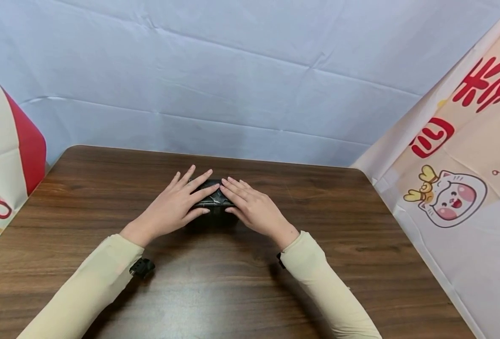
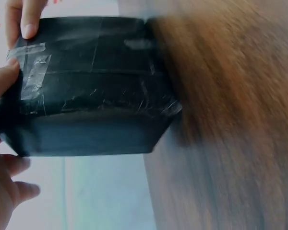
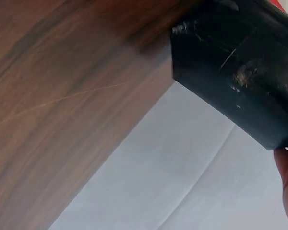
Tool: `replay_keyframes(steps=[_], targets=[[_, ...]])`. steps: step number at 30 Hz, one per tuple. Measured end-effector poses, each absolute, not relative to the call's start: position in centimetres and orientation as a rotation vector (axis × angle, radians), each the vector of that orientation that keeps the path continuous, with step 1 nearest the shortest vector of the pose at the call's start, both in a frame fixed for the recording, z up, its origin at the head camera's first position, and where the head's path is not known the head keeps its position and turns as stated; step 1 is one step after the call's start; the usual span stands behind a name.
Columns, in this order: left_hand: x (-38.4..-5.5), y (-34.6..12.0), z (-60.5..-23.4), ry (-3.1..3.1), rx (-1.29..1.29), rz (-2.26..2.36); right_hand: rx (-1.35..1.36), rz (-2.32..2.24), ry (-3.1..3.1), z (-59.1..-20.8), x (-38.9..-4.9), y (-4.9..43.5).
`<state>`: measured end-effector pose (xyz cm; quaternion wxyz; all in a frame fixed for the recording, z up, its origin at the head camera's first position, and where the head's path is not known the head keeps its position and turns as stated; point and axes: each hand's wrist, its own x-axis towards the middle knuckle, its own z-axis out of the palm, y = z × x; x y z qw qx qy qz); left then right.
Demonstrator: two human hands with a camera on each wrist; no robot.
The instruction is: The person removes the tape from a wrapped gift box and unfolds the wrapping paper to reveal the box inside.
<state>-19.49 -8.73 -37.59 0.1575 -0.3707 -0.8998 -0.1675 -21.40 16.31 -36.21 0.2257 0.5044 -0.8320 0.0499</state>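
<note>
The box [image 2: 96, 86], probably stiff and slick, is touched by left hand [image 1: 174, 205] and right hand [image 1: 258, 207], straight-fingered; its ends beneath should be gripped.

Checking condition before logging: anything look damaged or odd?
Yes: the black rectangular box looks worn. Shiny clear tape strips cover one end, and a pale, ragged scuff mark shows in the right wrist view.

Pale sheeting [image 1: 241, 80] hangs behind a brown table [image 1: 351, 235].
</note>
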Motion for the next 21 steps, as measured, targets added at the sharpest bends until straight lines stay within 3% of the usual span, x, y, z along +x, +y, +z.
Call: replay_keyframes(steps=[21], targets=[[-20.1,-9.6,-36.8,-2.638,-1.120,-0.943,1.435,0.627,-2.681,-34.1,-21.7,16.2]])
